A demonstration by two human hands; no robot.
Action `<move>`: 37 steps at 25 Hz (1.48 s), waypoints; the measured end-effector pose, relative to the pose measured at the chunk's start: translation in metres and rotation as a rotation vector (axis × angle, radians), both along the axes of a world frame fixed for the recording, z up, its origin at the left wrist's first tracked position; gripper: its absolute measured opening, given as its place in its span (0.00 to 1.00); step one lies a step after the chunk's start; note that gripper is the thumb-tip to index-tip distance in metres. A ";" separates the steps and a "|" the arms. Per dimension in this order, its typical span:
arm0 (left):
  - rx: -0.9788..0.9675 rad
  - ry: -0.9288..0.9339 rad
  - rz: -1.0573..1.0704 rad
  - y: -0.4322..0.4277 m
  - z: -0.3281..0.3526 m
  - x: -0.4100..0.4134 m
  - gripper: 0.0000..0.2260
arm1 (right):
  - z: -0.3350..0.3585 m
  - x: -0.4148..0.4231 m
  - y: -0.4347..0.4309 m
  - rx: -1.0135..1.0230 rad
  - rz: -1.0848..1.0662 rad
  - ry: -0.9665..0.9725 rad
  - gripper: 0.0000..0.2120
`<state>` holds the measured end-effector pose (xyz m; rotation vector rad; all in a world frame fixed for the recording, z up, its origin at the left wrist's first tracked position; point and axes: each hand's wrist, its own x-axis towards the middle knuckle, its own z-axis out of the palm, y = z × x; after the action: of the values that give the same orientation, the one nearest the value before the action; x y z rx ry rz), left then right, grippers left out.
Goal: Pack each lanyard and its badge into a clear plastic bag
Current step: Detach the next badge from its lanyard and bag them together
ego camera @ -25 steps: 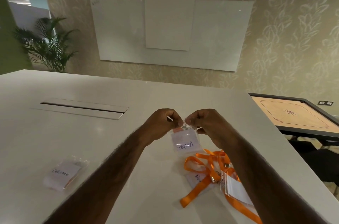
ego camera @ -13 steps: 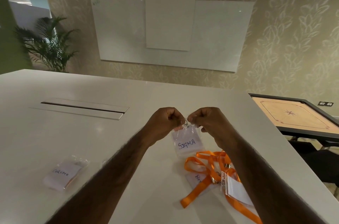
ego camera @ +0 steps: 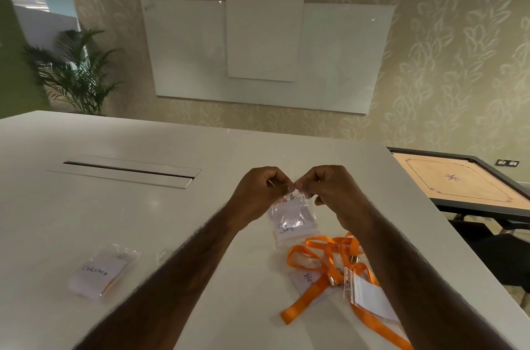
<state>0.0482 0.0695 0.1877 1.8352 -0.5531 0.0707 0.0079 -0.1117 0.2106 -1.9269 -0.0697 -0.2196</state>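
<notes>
Above the white table (ego camera: 200,235), a small clear plastic bag (ego camera: 291,219) hangs with a white handwritten label and something orange inside near its top. My left hand (ego camera: 259,192) and my right hand (ego camera: 329,192) both pinch its top edge, fingertips nearly touching. Below on the table lie loose orange lanyards (ego camera: 324,260) in a tangle, with a clear badge holder (ego camera: 370,296) clipped on and a white labelled card (ego camera: 305,281) under them. A packed bag labelled CHROME (ego camera: 100,273) lies at the left.
A recessed cable slot (ego camera: 129,172) crosses the table's far left part. The table's right edge runs close by the lanyards. A carrom board (ego camera: 459,180) stands beyond that edge on the right. A potted plant (ego camera: 77,74) and wall boards stand behind the table.
The bag has tilted so glare now blurs its label. Both hands stay pinched on its top edge, shifted very slightly.
</notes>
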 end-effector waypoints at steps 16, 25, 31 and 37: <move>0.045 -0.003 0.043 -0.002 0.009 -0.010 0.04 | 0.006 -0.008 0.001 -0.054 0.010 -0.026 0.04; 0.157 -0.092 0.010 0.009 0.015 -0.007 0.05 | 0.001 -0.013 0.000 0.022 -0.040 -0.058 0.05; 0.251 -0.243 -0.002 0.017 0.012 -0.003 0.05 | -0.006 -0.012 -0.003 0.083 -0.050 -0.064 0.04; 0.295 -0.296 -0.019 0.023 0.007 -0.005 0.06 | -0.008 -0.012 -0.003 0.032 0.111 -0.056 0.04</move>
<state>0.0432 0.0927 0.1948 2.1216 -0.8228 0.2637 -0.0040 -0.1143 0.2029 -1.8790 -0.2087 -0.1994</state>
